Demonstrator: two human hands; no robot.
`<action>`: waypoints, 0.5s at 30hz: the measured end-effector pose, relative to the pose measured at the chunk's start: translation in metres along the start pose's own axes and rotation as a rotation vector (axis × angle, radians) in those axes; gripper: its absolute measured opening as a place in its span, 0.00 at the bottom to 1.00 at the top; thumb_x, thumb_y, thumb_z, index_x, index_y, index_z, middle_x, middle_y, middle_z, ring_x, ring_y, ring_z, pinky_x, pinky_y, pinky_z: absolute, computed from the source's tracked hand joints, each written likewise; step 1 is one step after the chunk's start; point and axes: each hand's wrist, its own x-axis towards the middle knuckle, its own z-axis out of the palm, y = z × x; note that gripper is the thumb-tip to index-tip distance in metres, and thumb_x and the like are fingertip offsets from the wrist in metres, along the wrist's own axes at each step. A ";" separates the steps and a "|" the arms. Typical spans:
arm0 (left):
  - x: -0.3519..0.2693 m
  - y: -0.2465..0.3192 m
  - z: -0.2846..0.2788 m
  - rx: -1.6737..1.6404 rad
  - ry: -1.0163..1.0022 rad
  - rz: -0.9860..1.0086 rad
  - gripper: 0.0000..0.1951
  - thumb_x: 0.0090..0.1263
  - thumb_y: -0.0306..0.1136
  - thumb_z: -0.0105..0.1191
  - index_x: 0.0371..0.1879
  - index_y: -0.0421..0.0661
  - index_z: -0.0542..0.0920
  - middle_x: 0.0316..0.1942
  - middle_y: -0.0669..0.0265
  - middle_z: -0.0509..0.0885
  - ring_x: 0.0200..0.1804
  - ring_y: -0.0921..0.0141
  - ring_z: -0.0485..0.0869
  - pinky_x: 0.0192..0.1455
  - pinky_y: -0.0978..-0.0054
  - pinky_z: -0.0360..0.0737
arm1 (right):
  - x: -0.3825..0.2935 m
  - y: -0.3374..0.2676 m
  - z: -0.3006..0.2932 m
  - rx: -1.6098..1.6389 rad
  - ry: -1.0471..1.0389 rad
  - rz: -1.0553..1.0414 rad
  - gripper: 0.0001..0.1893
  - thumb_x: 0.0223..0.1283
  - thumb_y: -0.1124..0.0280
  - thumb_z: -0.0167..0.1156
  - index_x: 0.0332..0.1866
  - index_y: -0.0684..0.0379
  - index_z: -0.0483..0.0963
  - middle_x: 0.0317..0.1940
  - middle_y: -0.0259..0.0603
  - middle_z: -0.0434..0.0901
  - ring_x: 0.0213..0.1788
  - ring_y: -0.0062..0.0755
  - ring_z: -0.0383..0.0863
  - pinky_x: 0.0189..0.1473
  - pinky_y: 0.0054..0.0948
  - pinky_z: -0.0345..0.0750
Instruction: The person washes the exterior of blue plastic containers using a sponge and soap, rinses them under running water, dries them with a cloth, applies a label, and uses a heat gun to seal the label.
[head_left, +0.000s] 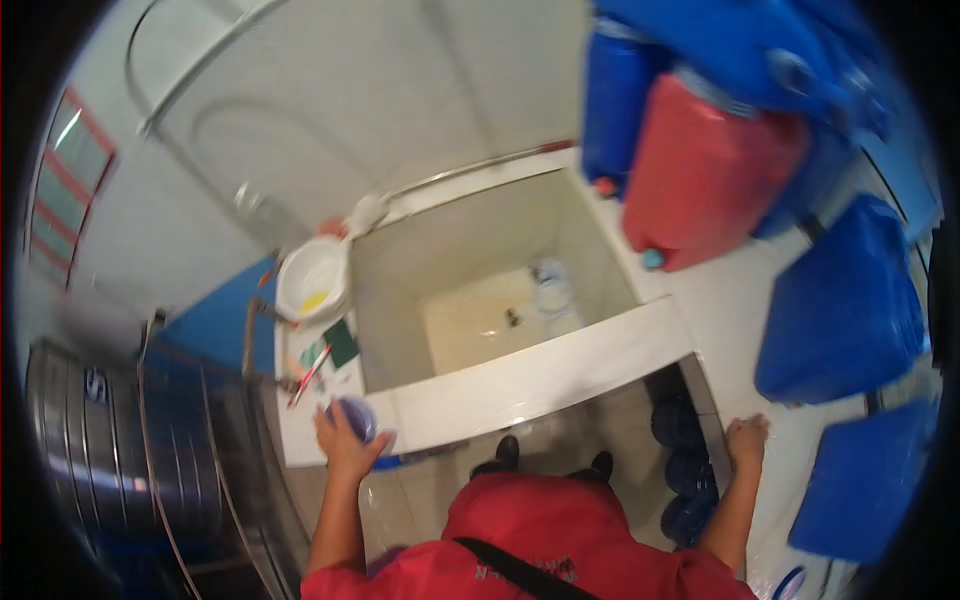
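My left hand (346, 444) is at the left front corner of the white sink ledge, with its fingers and thumb around a purple round container (358, 420). Beyond that hand lie a red-and-white stick-like tool (310, 376) and a dark green scouring pad (341, 343). My right hand (748, 441) rests with curled fingers on the white tiled counter (720, 322) at the right; nothing shows in it. Between my hands is a deep basin (465, 330) with a pale bottom. Clear plastic items (553, 294), possibly bottles, lie inside it.
A white bowl (313, 281) with something yellow stands at the basin's left. Red (712, 172) and blue jerrycans (836, 307) crowd the right counter. Dark blue bottles (686, 472) sit beneath it. A ribbed steel tank (112, 442) and pipes (251, 337) are at left.
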 end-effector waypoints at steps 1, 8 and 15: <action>0.005 -0.012 0.000 -0.092 0.068 0.059 0.63 0.50 0.57 0.75 0.80 0.41 0.51 0.77 0.30 0.50 0.79 0.36 0.50 0.79 0.44 0.50 | 0.007 -0.033 0.001 0.006 0.018 -0.156 0.32 0.73 0.55 0.53 0.71 0.71 0.67 0.72 0.67 0.66 0.76 0.63 0.61 0.78 0.48 0.58; 0.022 -0.075 -0.059 -0.237 0.380 0.058 0.43 0.61 0.39 0.69 0.75 0.42 0.63 0.76 0.43 0.60 0.77 0.45 0.59 0.78 0.48 0.57 | -0.150 -0.457 -0.036 0.513 0.052 -1.127 0.20 0.64 0.61 0.66 0.55 0.66 0.79 0.54 0.58 0.83 0.58 0.56 0.81 0.63 0.43 0.75; 0.076 -0.108 -0.120 -0.191 0.450 0.053 0.37 0.62 0.29 0.67 0.72 0.43 0.68 0.74 0.50 0.67 0.77 0.52 0.64 0.79 0.56 0.58 | -0.296 -0.596 0.090 0.210 -0.590 -1.415 0.38 0.56 0.36 0.68 0.50 0.68 0.78 0.47 0.59 0.84 0.53 0.52 0.84 0.58 0.46 0.78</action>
